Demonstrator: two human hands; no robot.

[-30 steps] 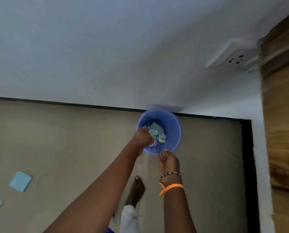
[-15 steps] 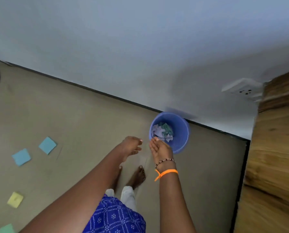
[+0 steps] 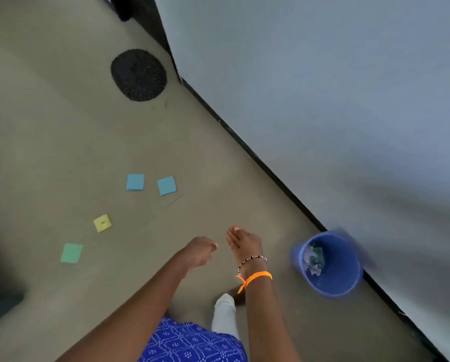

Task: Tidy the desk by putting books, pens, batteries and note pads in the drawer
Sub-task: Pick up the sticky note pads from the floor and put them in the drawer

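Hanging in front of the body over the floor (image 3: 48, 131), both hands hold nothing: the left hand (image 3: 200, 250) has its fingers loosely curled, and the right hand (image 3: 242, 242), above a beaded bracelet and an orange wristband (image 3: 257, 276), is stretched flat with fingers straight. Four square notes lie apart from one another on the floor to the left: two blue notes (image 3: 135, 182), a yellow note (image 3: 102, 222) and a green note (image 3: 72, 253). A blue bin (image 3: 331, 267) with crumpled paper inside stands against the wall (image 3: 323, 87) at right. No drawer or desk shows. Such paper squares are probably very light, thin and floppy, lying flush, so I would lift one by an edge or corner with a fingernail, then pinch it gently to avoid creasing
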